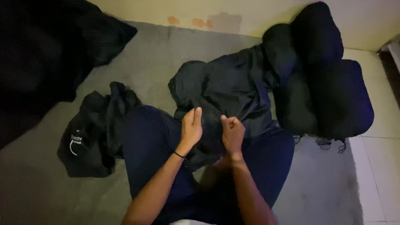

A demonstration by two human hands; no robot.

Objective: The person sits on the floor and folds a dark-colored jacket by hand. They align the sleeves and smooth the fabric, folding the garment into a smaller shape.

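A dark navy garment lies crumpled in front of me, spreading from my lap toward the wall. My left hand grips a fold of it, fingers pointing up; a thin black band circles that wrist. My right hand is closed in a fist on the same cloth a little to the right. Both hands are close together above my crossed legs in dark blue trousers.
A black garment with white print lies crumpled to my left on the grey blanket. A large black heap fills the upper left. Dark cushions sit at the right against a cream wall; pale floor tiles show at far right.
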